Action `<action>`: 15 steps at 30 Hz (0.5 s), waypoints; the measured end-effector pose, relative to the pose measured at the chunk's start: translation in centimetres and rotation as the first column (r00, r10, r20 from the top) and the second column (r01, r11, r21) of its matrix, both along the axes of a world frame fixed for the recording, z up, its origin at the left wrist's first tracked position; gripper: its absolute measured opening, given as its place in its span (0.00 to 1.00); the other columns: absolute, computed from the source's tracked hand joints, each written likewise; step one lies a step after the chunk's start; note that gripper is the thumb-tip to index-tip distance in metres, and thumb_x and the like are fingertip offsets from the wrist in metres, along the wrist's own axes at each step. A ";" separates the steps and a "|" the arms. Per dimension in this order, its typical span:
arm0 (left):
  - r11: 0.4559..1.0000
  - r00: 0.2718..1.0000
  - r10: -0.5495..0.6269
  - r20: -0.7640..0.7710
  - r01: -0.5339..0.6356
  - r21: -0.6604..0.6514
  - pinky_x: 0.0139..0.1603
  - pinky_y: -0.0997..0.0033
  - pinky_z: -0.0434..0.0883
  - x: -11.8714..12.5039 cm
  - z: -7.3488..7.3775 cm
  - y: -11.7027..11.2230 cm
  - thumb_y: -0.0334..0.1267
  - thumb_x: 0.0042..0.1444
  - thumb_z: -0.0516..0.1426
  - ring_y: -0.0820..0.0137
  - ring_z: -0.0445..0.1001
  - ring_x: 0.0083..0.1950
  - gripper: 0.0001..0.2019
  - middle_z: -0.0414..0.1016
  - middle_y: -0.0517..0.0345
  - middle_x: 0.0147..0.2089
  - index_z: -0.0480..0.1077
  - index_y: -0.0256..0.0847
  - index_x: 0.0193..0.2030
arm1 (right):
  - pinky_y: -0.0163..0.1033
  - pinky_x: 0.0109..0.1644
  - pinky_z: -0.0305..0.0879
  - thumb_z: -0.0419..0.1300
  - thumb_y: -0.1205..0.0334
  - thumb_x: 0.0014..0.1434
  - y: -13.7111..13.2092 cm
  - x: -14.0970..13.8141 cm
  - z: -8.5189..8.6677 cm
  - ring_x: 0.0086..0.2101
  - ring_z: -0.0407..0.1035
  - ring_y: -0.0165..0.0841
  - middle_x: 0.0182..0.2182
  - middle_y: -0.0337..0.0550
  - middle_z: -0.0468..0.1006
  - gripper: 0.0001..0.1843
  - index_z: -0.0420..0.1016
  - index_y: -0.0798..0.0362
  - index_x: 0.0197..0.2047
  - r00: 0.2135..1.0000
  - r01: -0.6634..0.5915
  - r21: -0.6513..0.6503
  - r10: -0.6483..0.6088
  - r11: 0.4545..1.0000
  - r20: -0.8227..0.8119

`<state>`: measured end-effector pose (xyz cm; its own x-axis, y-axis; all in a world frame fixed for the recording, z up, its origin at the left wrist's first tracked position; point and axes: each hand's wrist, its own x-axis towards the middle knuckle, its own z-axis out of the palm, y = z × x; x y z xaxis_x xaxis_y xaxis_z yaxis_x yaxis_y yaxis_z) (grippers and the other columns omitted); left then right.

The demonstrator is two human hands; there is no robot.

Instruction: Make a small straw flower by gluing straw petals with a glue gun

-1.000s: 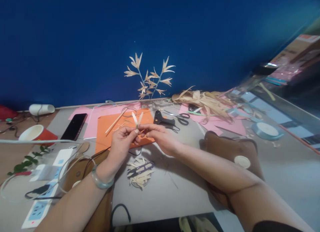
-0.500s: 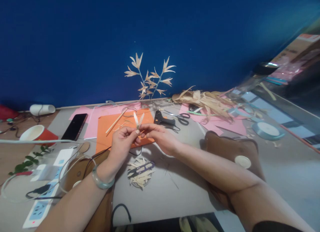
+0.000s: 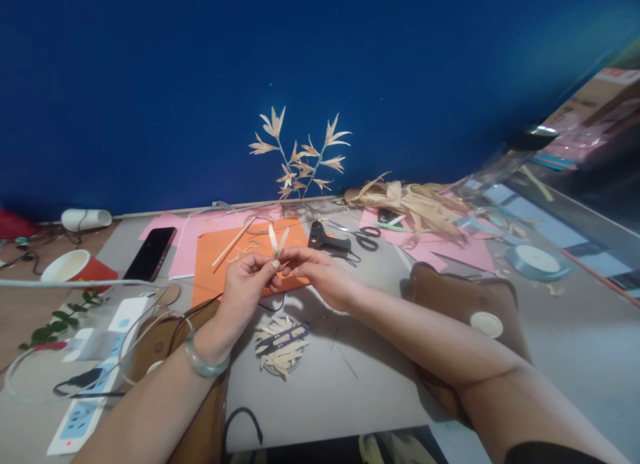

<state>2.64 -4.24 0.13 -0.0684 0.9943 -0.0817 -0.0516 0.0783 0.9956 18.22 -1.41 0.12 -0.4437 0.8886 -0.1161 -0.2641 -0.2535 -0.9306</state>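
Between my two hands stands a small flower of pale dried-husk petals, its petals pointing up in a V. My left hand pinches its base between thumb and fingertips. From the other side my right hand closes its fingertips on the same base; the exact contact is partly hidden by the fingers. Below the hands lies a heap of cut husk petals with dark thread snips on top. Orange paper lies beneath and behind the hands, with a thin stick on it.
Behind the hands are a black glue gun, scissors and a bundle of dried husks. Two finished flower sprigs stand at the wall. A phone, a paper cup and a power strip with cables occupy the left.
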 end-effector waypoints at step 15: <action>1.000 1.000 -0.015 -0.008 0.015 0.025 0.27 0.75 0.68 -0.1 0.0 0.1 0.41 0.49 0.63 0.75 0.70 0.22 0.10 0.73 0.60 0.21 0.72 0.35 0.29 | 0.39 0.50 0.61 0.58 0.70 0.45 0.1 0.1 -0.4 0.37 0.68 0.30 0.36 0.38 0.77 0.16 0.79 0.51 0.38 1.000 -0.006 0.020 0.005 1.000 0.028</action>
<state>2.55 -4.14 0.17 -0.0543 0.9969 -0.0566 -0.0431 0.0543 0.9976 18.28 -1.35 -0.33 -0.4454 0.8884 -0.1111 -0.2362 -0.2363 -0.9425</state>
